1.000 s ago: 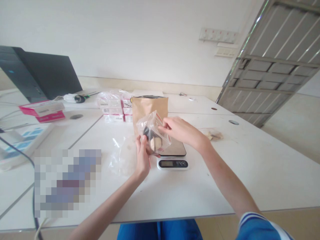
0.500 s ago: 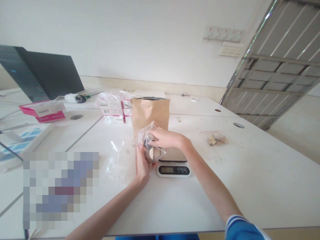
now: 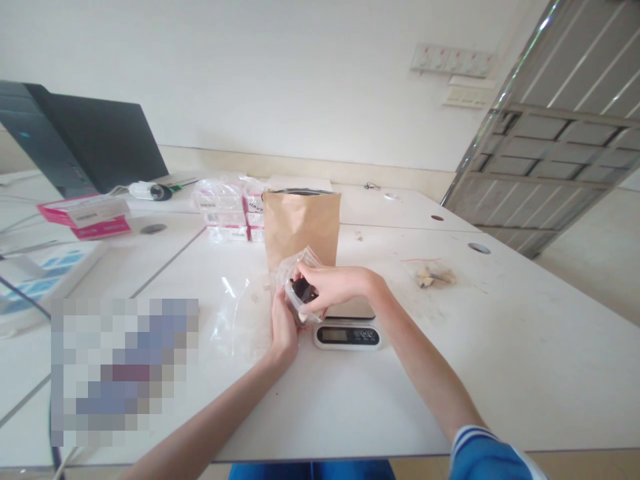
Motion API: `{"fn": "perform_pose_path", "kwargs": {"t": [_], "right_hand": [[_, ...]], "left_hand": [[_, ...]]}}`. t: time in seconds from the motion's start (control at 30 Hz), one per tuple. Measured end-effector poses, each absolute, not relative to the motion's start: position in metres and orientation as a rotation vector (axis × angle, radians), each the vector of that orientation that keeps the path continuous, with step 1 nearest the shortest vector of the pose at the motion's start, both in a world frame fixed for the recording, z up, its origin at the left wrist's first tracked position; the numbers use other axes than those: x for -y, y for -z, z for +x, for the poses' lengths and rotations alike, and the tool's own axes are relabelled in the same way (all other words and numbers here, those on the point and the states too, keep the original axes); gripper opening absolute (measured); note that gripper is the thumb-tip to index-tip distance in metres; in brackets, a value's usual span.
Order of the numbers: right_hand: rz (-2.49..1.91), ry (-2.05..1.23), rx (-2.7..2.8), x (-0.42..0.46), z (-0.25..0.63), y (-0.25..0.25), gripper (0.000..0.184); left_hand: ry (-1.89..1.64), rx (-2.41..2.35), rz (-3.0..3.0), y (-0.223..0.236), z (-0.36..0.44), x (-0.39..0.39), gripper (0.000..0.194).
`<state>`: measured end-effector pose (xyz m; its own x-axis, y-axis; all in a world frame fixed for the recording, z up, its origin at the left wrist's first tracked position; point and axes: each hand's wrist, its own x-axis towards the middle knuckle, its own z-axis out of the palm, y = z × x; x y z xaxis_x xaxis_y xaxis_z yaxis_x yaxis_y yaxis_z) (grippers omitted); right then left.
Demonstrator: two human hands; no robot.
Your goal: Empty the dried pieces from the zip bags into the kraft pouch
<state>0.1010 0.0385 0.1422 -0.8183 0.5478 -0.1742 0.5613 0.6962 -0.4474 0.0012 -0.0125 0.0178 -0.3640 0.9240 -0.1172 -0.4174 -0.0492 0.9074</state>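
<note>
My left hand [image 3: 284,328] and my right hand [image 3: 334,285] both grip a small clear zip bag [image 3: 296,275] with a red seal strip, held just left of a small digital scale [image 3: 347,329]. Dark and pale pieces show inside the bag. My right fingers curl over the bag's top and front; my left hand closes on its lower left side. A brown paper pouch [image 3: 301,227] stands upright and open-topped right behind the bag. An empty clear plastic bag [image 3: 239,319] lies flat on the white table [image 3: 380,393] beside my left wrist.
Another small bag with pale pieces [image 3: 434,276] lies to the right. Stacked pink-and-white packets [image 3: 226,213] sit behind the pouch. A pink box [image 3: 85,216], a black monitor [image 3: 95,145] and a handheld device [image 3: 150,191] are at far left. A metal gate [image 3: 555,153] stands right.
My right hand has moved from the bag's open top down over its front, pressing it closer against my left hand. The bag has sunk slightly and looks more bunched.
</note>
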Motion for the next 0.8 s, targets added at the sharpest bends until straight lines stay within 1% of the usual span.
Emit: {"fn": "perform_pose_path", "kwargs": {"t": [0.1,0.3,0.47,0.57,0.67,0.8], "right_hand": [[0.91,0.87,-2.825,-0.04,0.102,-0.142,0.043],[0.954,0.93,-2.904,-0.04,0.102,-0.141,0.051],[0.794,0.861,-2.887,-0.046,0.1,-0.139,0.045],[0.752,0.804,-2.806,-0.048,0.099,-0.14,0.049],[0.778,0.842,-2.721,-0.049,0.101,-0.144,0.049],[0.713,0.886,-2.797,-0.052,0.107,-0.152,0.042]], "left_hand": [[-1.659,-1.151,0.575,-0.019,0.002,0.014,0.037],[-1.662,-1.123,0.53,-0.023,0.003,0.016,0.031],[-1.667,-1.117,0.506,-0.022,0.003,0.015,0.035],[-1.689,-1.138,0.474,-0.019,0.004,0.012,0.035],[-1.669,-1.126,0.44,-0.019,0.004,0.011,0.037],[-1.634,-1.082,0.378,-0.025,0.005,0.011,0.033]]}}
